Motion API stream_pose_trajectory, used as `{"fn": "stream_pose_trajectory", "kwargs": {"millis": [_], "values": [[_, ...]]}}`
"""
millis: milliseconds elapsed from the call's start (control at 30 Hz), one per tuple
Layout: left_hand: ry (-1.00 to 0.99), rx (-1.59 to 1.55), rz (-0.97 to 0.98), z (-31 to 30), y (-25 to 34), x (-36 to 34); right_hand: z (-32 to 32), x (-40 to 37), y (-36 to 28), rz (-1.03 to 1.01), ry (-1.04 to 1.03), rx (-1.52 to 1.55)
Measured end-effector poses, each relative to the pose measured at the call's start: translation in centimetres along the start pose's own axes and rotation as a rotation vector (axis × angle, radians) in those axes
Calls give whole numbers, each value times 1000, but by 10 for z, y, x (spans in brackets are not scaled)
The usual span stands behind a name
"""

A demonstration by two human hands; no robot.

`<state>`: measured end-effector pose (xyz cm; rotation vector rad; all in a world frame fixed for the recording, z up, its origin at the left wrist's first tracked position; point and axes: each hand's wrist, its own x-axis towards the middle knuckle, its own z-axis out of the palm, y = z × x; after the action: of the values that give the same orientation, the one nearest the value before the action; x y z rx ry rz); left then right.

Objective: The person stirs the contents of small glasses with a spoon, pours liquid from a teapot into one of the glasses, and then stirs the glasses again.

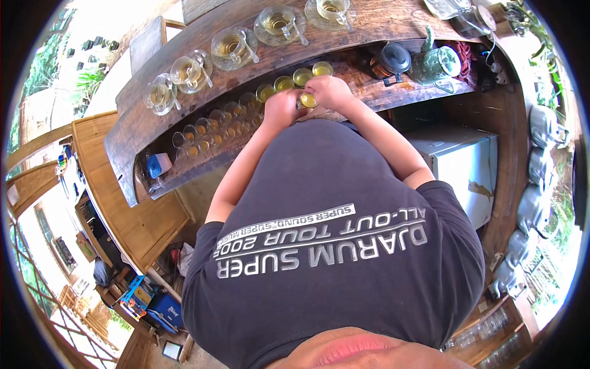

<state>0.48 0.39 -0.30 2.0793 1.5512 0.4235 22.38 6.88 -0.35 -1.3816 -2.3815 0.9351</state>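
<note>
My left hand [283,109] and my right hand [332,93] meet at the near edge of a wooden counter. Between them is a small glass [308,99] of yellow liquid, with the fingers of both hands closed around it. Just beyond my hands stand more glasses of yellow liquid, among them one glass [322,69] at the right end and another glass [302,77] beside it. Further left, several small glasses [235,128] with amber liquid stand in rows on the same lower shelf. My fingertips are partly hidden by the hands themselves.
On the raised wooden bar top [203,46], several glass cups [229,47] stand on saucers with spoons. A dark-lidded jar [393,60] and a green pitcher [435,64] are at the right. A blue-and-white box [158,165] sits at the left end. A white cabinet [465,172] stands right.
</note>
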Motion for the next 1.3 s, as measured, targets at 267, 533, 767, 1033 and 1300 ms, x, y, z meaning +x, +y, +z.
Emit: {"fn": "stream_pose_trajectory", "kwargs": {"millis": [267, 533, 767, 1033, 1300], "values": [[28, -20, 11, 3, -4, -2, 4, 3, 4, -50, 7, -12], [33, -47, -10, 2, -4, -2, -1, 3, -1, -47, -46, -55], [52, -17, 22, 7, -9, -4, 5, 0, 0, -47, -80, -96], [12, -22, -7, 5, -10, -7, 3, -2, -3, -90, -65, -33], [26, -16, 17, 10, -15, -7, 7, 1, 4, -131, 1, 9]]}}
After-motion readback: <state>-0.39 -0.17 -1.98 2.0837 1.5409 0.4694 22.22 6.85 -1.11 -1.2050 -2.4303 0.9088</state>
